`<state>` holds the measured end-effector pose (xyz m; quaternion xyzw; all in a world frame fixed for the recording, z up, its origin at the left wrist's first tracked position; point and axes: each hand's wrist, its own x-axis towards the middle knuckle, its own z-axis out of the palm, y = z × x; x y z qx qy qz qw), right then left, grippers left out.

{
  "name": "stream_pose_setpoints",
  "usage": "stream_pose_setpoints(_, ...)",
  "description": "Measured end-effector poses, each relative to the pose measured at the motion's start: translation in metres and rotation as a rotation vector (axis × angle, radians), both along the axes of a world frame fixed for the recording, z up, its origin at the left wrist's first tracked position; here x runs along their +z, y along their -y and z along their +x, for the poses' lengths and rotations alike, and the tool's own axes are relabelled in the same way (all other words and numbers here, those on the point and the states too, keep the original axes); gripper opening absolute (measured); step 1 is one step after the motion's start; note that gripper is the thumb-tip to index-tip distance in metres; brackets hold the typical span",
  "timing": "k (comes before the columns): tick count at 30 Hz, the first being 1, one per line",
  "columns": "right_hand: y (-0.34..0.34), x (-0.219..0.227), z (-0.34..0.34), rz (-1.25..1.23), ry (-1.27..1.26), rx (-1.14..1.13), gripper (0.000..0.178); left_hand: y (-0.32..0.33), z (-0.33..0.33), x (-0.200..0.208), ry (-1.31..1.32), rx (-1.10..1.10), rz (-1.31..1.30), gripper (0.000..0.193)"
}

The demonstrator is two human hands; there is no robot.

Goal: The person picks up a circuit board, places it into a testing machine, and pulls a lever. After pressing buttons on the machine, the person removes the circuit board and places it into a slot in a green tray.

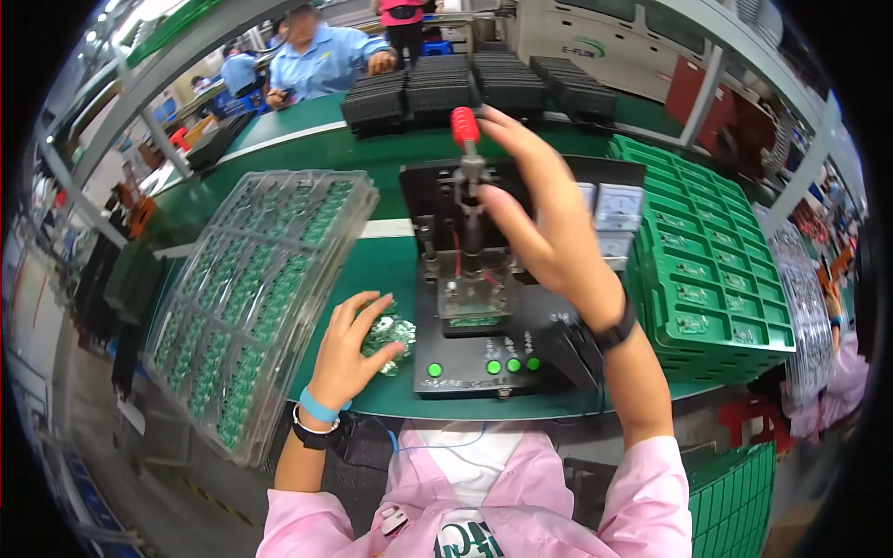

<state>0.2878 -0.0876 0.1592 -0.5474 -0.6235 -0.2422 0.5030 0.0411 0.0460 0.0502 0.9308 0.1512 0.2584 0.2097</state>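
Observation:
My left hand rests at the edge of a small heap of green circuit boards, its fingers spread and slightly curled over them. Right of the heap stands a black test fixture with green round buttons along its front. A clear plate sits in its middle, above a green board. The fixture's toggle clamp has an upright red handle. Beside that handle is my right hand, thumb and fingers apart; the fingertips are close to it, and I cannot tell whether they touch.
A clear compartment tray full of green boards lies on the left. Stacked green trays holding boards stand on the right. Black slotted racks line the back. Across the bench, a person in a blue shirt works.

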Motion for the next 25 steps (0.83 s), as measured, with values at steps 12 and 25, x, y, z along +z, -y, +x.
stream_pose_setpoints(12,0.049,-0.092,-0.026,-0.856,-0.527,-0.004,0.024,-0.035,0.004,-0.015,-0.245,-0.287,0.197,0.023)
stream_pose_setpoints(25,0.062,-0.087,-0.022,-0.741,-0.754,-0.132,0.026,0.033,0.021,0.01,0.101,-0.342,0.404,0.032)
